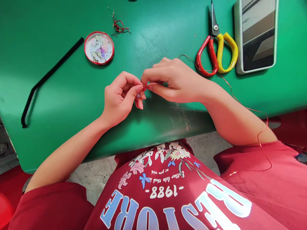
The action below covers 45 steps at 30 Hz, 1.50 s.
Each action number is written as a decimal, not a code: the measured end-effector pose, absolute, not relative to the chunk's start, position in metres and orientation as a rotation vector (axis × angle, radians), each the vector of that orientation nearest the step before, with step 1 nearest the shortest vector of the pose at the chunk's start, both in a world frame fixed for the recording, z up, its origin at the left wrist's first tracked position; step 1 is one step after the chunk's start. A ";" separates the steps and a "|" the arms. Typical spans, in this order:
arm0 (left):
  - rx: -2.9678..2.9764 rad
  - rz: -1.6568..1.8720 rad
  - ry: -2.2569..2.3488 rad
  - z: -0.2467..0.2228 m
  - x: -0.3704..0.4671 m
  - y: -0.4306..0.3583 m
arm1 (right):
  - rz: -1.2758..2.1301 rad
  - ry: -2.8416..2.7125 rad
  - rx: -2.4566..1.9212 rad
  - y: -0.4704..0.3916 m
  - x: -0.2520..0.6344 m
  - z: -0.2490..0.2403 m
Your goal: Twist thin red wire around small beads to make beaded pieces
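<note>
My left hand (122, 97) is pinched closed on a small beaded piece (140, 95), which has a pale bluish bead and tiny metallic beads. Right beside it, the thumb and forefinger of my right hand (176, 81) close on reddish wire at the same piece. The fingertips of both hands nearly touch above the green table. A long thin copper-coloured wire (255, 110) runs past the scissors, over my right forearm and down onto the red shirt. How the wire joins the beads is hidden by the fingers.
On the green table (59, 105) are a red-rimmed lid (99, 48) with beads, a tangle of wire (119, 26) and a bent black stick (52, 71). Scissors (212, 51) with red and yellow handles lie at the right, beside a phone (258, 35).
</note>
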<state>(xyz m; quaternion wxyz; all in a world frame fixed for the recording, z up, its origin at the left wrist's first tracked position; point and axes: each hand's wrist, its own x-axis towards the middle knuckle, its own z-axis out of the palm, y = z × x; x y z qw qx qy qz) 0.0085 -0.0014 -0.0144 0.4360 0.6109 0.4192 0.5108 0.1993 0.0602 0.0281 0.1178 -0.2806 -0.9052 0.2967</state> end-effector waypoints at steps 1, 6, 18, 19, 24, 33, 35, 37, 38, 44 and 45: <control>1.534 1.263 1.042 -0.015 0.008 -0.001 | 0.807 -2.680 -0.819 0.060 0.198 0.028; 1.629 1.259 1.046 -0.019 0.008 -0.003 | 0.583 -2.708 -0.832 0.048 0.191 0.031; 1.641 1.206 0.958 -0.009 0.008 -0.005 | 1.562 -2.311 -0.747 0.050 0.199 0.041; 1.631 1.196 0.943 -0.008 0.008 -0.005 | 1.623 -2.288 -0.743 0.052 0.200 0.042; 1.607 1.175 0.901 -0.006 0.007 -0.005 | 1.744 -2.273 -0.706 0.058 0.205 0.041; 1.513 1.149 0.884 -0.004 0.007 -0.007 | 2.084 -2.125 -0.703 0.068 0.204 0.042; 1.478 1.121 0.932 -0.002 0.007 -0.008 | 2.138 -2.035 -0.706 0.069 0.203 0.039; 1.446 1.105 0.980 -0.001 0.007 -0.008 | 2.182 -1.936 -0.721 0.068 0.201 0.034; 1.428 1.106 0.996 -0.001 0.007 -0.008 | 2.202 -1.889 -0.726 0.067 0.200 0.032; 1.372 1.089 1.016 -0.003 0.007 -0.010 | 2.274 -1.662 -0.667 0.057 0.192 0.024; 1.378 1.088 1.017 -0.003 0.007 -0.010 | 2.276 -1.650 -0.666 0.055 0.191 0.024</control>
